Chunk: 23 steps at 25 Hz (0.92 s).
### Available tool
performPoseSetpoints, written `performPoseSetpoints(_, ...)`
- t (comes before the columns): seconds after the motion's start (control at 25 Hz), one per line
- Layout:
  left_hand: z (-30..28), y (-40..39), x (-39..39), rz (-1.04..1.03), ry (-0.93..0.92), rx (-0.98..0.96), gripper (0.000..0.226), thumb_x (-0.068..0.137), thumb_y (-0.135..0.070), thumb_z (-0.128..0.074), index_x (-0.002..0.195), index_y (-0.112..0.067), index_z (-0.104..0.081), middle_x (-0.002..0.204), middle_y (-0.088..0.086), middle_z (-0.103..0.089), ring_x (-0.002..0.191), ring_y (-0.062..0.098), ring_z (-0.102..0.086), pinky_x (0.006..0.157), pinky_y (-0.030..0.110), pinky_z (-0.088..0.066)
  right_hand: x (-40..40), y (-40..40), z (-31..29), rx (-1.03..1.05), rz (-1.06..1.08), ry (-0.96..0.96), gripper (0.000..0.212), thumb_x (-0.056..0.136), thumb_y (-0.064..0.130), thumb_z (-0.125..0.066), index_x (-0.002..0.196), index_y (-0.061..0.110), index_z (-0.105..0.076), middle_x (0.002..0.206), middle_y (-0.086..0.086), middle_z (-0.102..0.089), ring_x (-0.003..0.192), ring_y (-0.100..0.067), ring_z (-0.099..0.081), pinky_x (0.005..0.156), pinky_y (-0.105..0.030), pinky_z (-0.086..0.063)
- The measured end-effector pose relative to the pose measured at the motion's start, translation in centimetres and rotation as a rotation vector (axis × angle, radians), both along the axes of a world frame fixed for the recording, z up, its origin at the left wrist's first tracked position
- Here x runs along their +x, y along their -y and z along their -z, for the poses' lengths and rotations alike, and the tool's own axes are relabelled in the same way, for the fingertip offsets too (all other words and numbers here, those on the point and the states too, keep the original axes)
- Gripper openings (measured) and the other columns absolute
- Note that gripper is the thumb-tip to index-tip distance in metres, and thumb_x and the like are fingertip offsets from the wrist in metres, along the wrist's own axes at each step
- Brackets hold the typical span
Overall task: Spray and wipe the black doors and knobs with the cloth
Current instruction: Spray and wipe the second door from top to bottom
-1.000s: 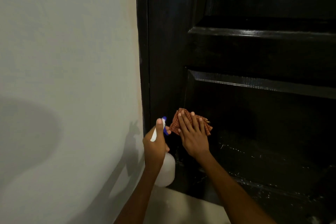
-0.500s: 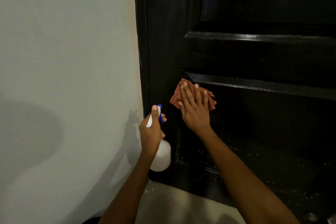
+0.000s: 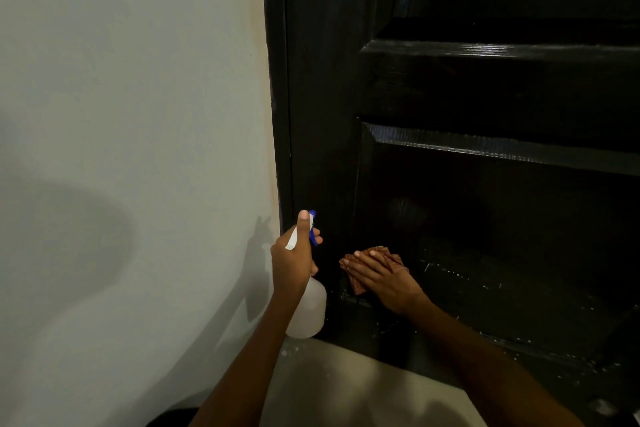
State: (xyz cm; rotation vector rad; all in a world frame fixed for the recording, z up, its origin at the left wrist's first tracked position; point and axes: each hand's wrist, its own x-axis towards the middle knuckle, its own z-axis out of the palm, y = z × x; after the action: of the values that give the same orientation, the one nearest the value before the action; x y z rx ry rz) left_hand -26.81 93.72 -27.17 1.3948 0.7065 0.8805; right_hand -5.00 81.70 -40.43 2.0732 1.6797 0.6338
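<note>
The right hand (image 3: 384,279) lies flat, fingers straight, and presses the reddish cloth (image 3: 363,270) on the low left part of the black door (image 3: 485,211). To its left, the left hand (image 3: 292,260) grips the spray bottle (image 3: 310,308) — upright, beside the pale wall (image 3: 121,114).

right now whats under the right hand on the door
An orange-brown checked cloth lies under the right hand, pressed flat against the black door low in its lower panel. Only the cloth's edges show; the door surface behind it is covered.
</note>
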Motion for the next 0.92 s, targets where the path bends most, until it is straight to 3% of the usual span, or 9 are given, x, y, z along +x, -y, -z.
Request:
performPoseSetpoints(0.04,0.2,-0.3,0.3,0.002,0.001,-0.066,0.065,0.088,-0.071,-0.051,0.095,-0.009,-0.072,0.073,0.001,-0.066,0.047,0.013,-0.058,0.039,0.021,-0.046,0.2,0.0,-0.1,-0.057,-0.023,-0.019,0.095,0.097,0.018,-0.049,0.162,0.025,0.020,0.166,0.003,0.032,0.148,-0.020,0.037,0.109,-0.042,0.041)
performPoseSetpoints(0.12,0.7,-0.9,0.9,0.004,-0.017,-0.207,0.065,0.092,-0.059,-0.050,0.103,0.003,-0.069,0.079,0.007,-0.069,0.042,0.014,-0.059,0.036,0.020,-0.046,0.9,0.2,0.5,-0.010,-0.059,-0.002,0.093,0.095,0.022,-0.054,0.165,0.025,0.007,0.169,0.003,0.022,0.153,-0.020,0.029,0.113,-0.041,0.038)
performPoseSetpoints(0.24,2.7,-1.3,1.2,0.004,-0.105,-0.251,0.052,0.099,-0.050,-0.045,0.097,-0.005,-0.069,0.084,0.009,-0.070,0.059,0.018,-0.064,0.043,0.022,-0.050,0.9,-0.1,0.9,0.030,-0.049,-0.021,0.090,0.090,0.034,-0.067,0.165,0.021,-0.019,0.172,-0.002,-0.010,0.159,-0.021,0.011,0.124,-0.042,0.021)
performPoseSetpoints(0.32,4.6,-1.3,1.1,-0.001,-0.120,-0.241,0.049,0.100,-0.049,-0.043,0.096,-0.007,-0.069,0.087,0.009,-0.070,0.064,0.017,-0.065,0.048,0.020,-0.051,1.2,0.0,1.9,0.148,-0.091,-0.003,0.083,0.094,0.039,-0.065,0.164,0.021,-0.024,0.171,-0.003,-0.016,0.159,-0.021,0.008,0.126,-0.042,0.018)
performPoseSetpoints(0.52,9.5,-0.7,0.3,0.010,-0.161,-0.182,0.072,0.083,-0.061,-0.041,0.105,0.001,-0.070,0.086,0.008,-0.071,0.050,0.013,-0.062,0.041,0.018,-0.048,1.2,1.1,1.9,0.513,-0.011,-0.065,0.075,0.101,0.042,-0.053,0.165,0.023,-0.019,0.174,0.002,-0.008,0.160,-0.024,0.005,0.128,-0.044,0.009)
performPoseSetpoints(0.68,10.6,-0.1,1.5,0.150,-0.134,-0.234,0.065,0.080,-0.059,-0.042,0.098,-0.001,-0.066,0.072,-0.001,-0.073,0.040,0.012,-0.059,0.037,0.020,-0.047,2.4,4.3,0.8,0.923,0.208,-0.127,0.073,0.106,0.048,-0.039,0.166,0.023,-0.007,0.173,0.003,0.010,0.159,-0.028,0.012,0.127,-0.048,0.012)
performPoseSetpoints(0.8,9.6,2.2,4.1,0.120,-0.139,-0.135,0.072,0.080,-0.066,-0.043,0.099,-0.001,-0.069,0.081,0.005,-0.073,0.047,0.013,-0.059,0.041,0.024,-0.047,3.2,6.6,0.2,1.070,0.331,-0.170,0.073,0.109,0.049,-0.033,0.166,0.022,0.004,0.172,0.001,0.017,0.158,-0.029,0.017,0.126,-0.048,0.014)
performPoseSetpoints(0.92,9.0,4.3,5.8,0.156,-0.131,-0.073,0.072,0.081,-0.066,-0.042,0.101,-0.003,-0.071,0.089,0.011,-0.074,0.055,0.020,-0.058,0.044,0.025,-0.046,3.9,9.0,-0.6,1.360,0.513,-0.400,0.073,0.110,0.048,-0.028,0.164,0.012,0.005,0.172,-0.015,0.008,0.156,-0.035,0.013,0.127,-0.047,0.013)
